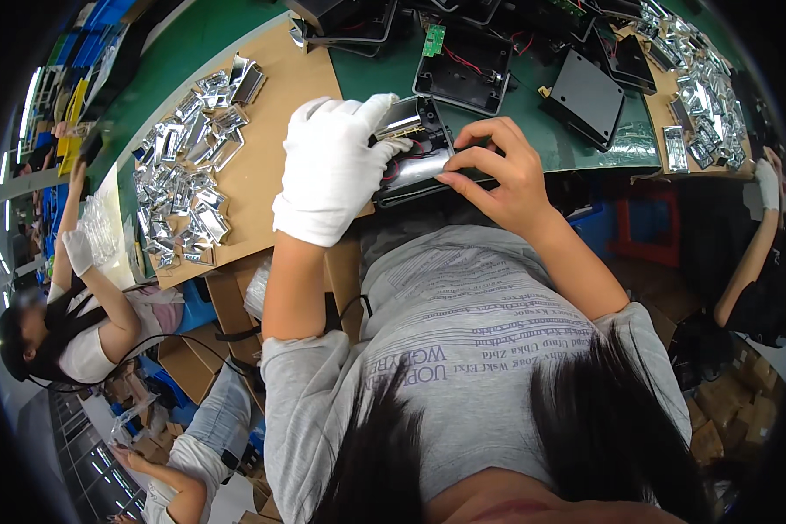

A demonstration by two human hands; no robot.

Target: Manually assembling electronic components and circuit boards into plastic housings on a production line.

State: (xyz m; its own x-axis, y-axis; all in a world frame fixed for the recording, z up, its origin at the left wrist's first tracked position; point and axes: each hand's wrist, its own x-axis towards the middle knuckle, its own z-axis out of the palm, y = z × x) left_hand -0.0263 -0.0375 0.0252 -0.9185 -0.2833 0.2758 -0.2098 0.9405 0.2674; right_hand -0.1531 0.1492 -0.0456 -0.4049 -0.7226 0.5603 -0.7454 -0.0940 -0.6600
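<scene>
Long dark hair (pixel 598 419) hangs closest, over a soft grey tee (pixel 476 288). Past that, a boxy black housing (pixel 434 120) sits at the near edge of the smooth green worktop (pixel 555 147). Gloved left hand (pixel 327 166) pinches a shiny metal part (pixel 399 120); bare right hand's (pixel 506 170) fingertips bunch narrowly at the rim, can't tell how firmly. Probably light, stiff, slippery metal; thin red wires (pixel 393 168) look fragile, so grab plastic edges.
</scene>
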